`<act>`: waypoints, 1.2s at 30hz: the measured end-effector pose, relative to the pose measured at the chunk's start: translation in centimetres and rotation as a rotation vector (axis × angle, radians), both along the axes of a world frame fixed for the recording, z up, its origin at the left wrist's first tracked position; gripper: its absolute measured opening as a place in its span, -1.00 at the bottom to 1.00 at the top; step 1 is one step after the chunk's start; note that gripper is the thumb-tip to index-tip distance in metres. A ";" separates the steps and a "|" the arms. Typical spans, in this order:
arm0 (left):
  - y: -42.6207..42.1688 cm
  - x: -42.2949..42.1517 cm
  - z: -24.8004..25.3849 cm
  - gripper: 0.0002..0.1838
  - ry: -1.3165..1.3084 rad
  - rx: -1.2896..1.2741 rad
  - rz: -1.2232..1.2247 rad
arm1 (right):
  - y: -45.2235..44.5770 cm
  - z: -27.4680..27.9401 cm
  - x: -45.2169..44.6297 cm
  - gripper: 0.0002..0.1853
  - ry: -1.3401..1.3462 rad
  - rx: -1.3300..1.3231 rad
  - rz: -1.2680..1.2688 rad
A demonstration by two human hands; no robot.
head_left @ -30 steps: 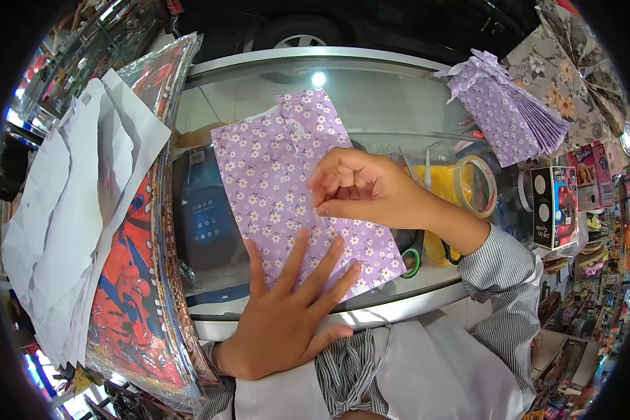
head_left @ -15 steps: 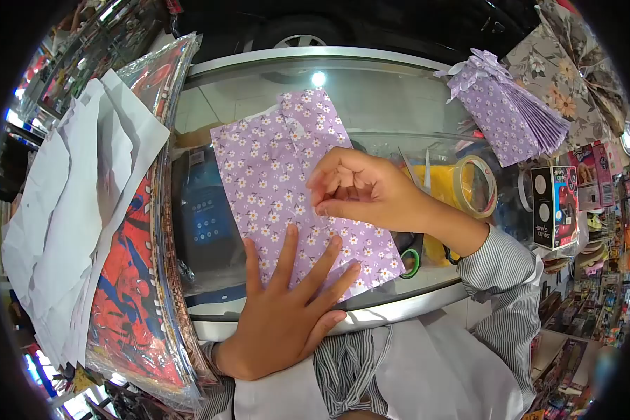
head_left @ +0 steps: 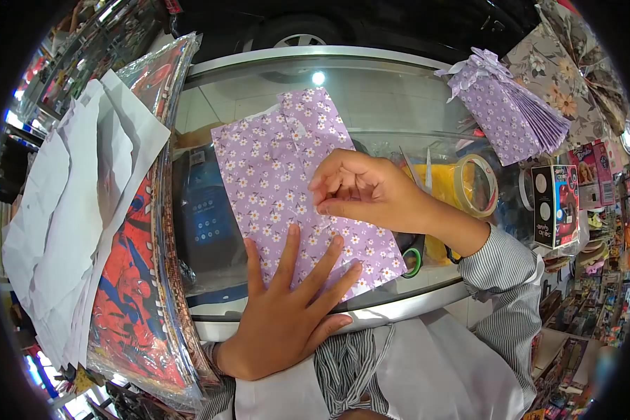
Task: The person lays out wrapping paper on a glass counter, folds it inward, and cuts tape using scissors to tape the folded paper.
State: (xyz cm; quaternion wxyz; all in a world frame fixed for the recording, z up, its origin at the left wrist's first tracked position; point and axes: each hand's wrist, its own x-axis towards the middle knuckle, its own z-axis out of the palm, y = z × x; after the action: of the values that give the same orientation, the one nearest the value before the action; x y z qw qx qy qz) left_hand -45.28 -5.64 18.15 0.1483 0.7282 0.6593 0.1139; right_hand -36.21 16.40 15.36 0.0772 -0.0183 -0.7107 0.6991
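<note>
A purple sheet of flowered paper, folded with an overlapping flap, lies slanted on the glass counter. My left hand rests on its lower part, palm down, fingers spread wide. Over the paper's right side is my right hand, its fingers curled and the thumb near the fingertips; whatever may be between them is too small to make out. To the right of that hand lie scissors with a green handle and a roll of clear tape.
White torn papers and plastic-wrapped red sheets are stacked at left. A pleated purple paper bundle lies at the upper right, above a black box. The counter's metal edge runs in front of me.
The thumb of my left hand has shifted slightly and its fingers have moved a little on the paper. My right hand stays nearly in place.
</note>
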 end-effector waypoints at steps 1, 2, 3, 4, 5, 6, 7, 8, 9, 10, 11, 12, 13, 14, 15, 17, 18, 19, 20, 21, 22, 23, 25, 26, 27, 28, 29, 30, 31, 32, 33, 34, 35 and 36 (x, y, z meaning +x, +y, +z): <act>0.0 0.0 0.0 -0.43 -0.001 0.002 0.000 | 0.0 0.0 0.0 -0.70 -0.001 -0.001 -0.003; 0.0 0.0 0.0 -0.42 -0.001 0.004 0.000 | 0.0 0.0 0.0 -0.70 -0.003 -0.003 -0.006; 0.0 0.0 0.0 -0.42 0.001 0.004 0.000 | 0.0 -0.1 0.0 -0.70 -0.004 -0.004 -0.009; 0.0 0.0 0.0 -0.42 0.002 0.005 -0.001 | 0.0 -0.1 0.0 -0.70 0.006 -0.010 -0.004; 0.0 -0.1 0.0 -0.41 0.002 0.006 -0.001 | 0.0 -0.2 -0.1 -0.70 0.015 -0.016 0.000; 0.0 -0.1 0.0 -0.41 0.003 0.008 -0.002 | 0.0 -0.3 -0.1 -0.70 0.023 -0.021 0.005; 0.0 -0.1 0.0 -0.41 0.003 0.009 -0.002 | 0.0 -0.2 -0.1 -0.70 0.011 -0.015 0.003; 0.0 0.0 0.0 -0.40 0.002 0.009 -0.001 | 0.0 -0.1 -0.1 -0.69 -0.001 -0.009 0.000; 0.0 0.0 0.0 -0.40 0.002 0.009 -0.001 | 0.0 0.0 0.0 -0.69 -0.013 -0.003 -0.003; 0.0 0.0 0.0 -0.40 0.002 0.009 -0.001 | 0.0 0.0 0.0 -0.69 -0.017 0.007 -0.005; 0.0 0.0 0.0 -0.39 0.000 0.007 -0.002 | -0.1 0.1 0.0 -0.68 -0.022 0.018 -0.008; 0.0 0.0 0.0 -0.39 -0.002 0.006 -0.003 | -0.1 0.1 0.0 -0.68 -0.027 0.029 -0.010; 0.0 -0.1 0.0 -0.39 -0.003 0.005 -0.004 | -0.1 0.1 0.0 -0.67 -0.027 0.047 -0.010; 0.0 0.0 0.0 -0.38 -0.001 0.005 -0.003 | -0.1 0.2 0.0 -0.67 -0.027 0.064 -0.011; 0.0 0.0 0.0 -0.38 0.001 0.006 -0.002 | -0.1 0.2 0.0 -0.67 -0.026 0.081 -0.011; 0.0 0.0 -0.1 -0.36 0.003 0.013 0.004 | -0.2 0.4 0.0 -0.66 -0.035 0.096 -0.018; 0.0 0.0 -0.1 -0.35 0.001 0.020 0.009 | -0.2 0.5 0.1 -0.66 -0.039 0.105 -0.023; 0.0 0.1 -0.1 -0.34 -0.001 0.028 0.013 | -0.3 0.5 0.0 -0.68 -0.024 0.102 -0.034; 0.0 0.1 -0.1 -0.34 -0.001 0.027 0.012 | -0.4 0.5 0.0 -0.69 -0.008 0.100 -0.046; 0.0 0.1 -0.1 -0.34 -0.001 0.026 0.012 | -0.5 0.5 -0.1 -0.70 0.008 0.098 -0.057; 0.0 0.0 -0.1 -0.34 -0.001 0.025 0.012 | -0.5 0.6 -0.1 -0.69 0.010 0.089 -0.051; 0.0 0.0 -0.1 -0.35 0.003 0.018 0.007 | -0.4 0.6 -0.1 -0.68 0.012 0.080 -0.046; 0.0 0.0 -0.1 -0.35 0.011 0.005 -0.003 | -0.4 0.7 -0.1 -0.66 0.012 0.082 -0.039; 0.0 0.0 -0.1 -0.35 0.010 0.006 -0.004 | -0.3 0.7 -0.1 -0.65 0.011 0.092 -0.037; 0.0 0.0 -0.1 -0.35 0.009 0.006 -0.005 | -0.3 0.7 -0.1 -0.64 0.009 0.102 -0.036; 0.0 0.0 0.0 -0.35 0.009 0.007 -0.006 | -0.3 0.7 -0.1 -0.64 0.008 0.105 -0.036; 0.0 0.0 -0.1 -0.35 0.009 0.009 -0.006 | -0.3 0.7 -0.1 -0.64 0.007 0.108 -0.036; 0.0 0.0 -0.1 -0.34 0.008 0.010 -0.005 | -0.3 0.7 -0.1 -0.63 0.005 0.111 -0.036; 0.0 0.0 -0.1 -0.34 0.008 0.011 -0.004 | -0.3 0.7 -0.1 -0.63 0.007 0.116 -0.036; 0.0 0.0 -0.1 -0.34 0.008 0.009 -0.006 | -0.3 0.7 -0.1 -0.63 0.008 0.120 -0.035; 0.0 0.0 -0.1 -0.34 0.008 0.007 -0.007 | -0.3 0.7 -0.1 -0.62 0.010 0.125 -0.035; 0.0 -0.1 -0.1 -0.34 0.007 0.005 -0.009 | -0.3 0.6 -0.1 -0.62 0.009 0.132 -0.037; 0.0 -0.1 -0.1 -0.34 0.008 0.007 -0.008 | -0.3 0.6 -0.1 -0.62 0.008 0.139 -0.038; 0.0 -0.1 -0.1 -0.34 0.009 0.009 -0.008 | -0.3 0.7 -0.1 -0.62 0.007 0.147 -0.039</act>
State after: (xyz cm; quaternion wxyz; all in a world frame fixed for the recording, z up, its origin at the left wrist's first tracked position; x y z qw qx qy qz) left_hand -45.34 -5.63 18.07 0.1425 0.7319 0.6566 0.1133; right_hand -36.28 16.13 16.02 0.0944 -0.0241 -0.7592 0.6436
